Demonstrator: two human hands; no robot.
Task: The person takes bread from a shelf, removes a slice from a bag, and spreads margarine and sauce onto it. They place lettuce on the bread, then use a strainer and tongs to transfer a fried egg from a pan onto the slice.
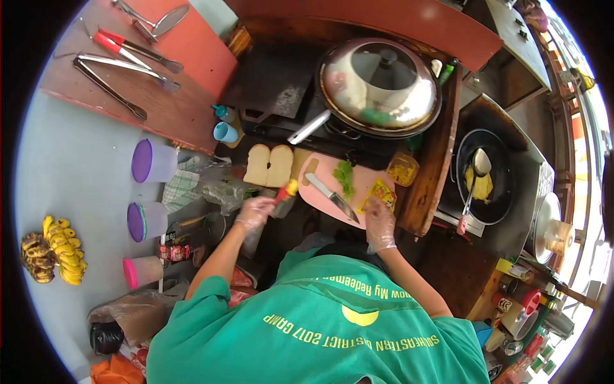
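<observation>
Two hands in clear plastic gloves reached out ahead of the green shirt (307, 345) of the person wearing the camera. The left hand (254, 214) had its fingers closed on a red utensil (281, 195) tipped with something yellow, held just short of two bread slices (269, 165) that lay side by side. The right hand (380, 229) had its fingers on the lower part of a yellow packet (382, 192), which was at the right edge of a pink cutting board (320, 165); I could not tell whether they pinched it or only rested there. On that board a knife (331, 197) lay slantwise, its blade toward the right hand, with green leaves (345, 178) just beyond it. Near the board's far right corner stood a tub (403, 169) with yellow-brown contents. Off to the right, a dark wok (495, 201) held a spoon (481, 164) and some yellow food (484, 187). Beyond the board, a large pan under a domed lid (358, 80) sat on the black stove (275, 127).
</observation>
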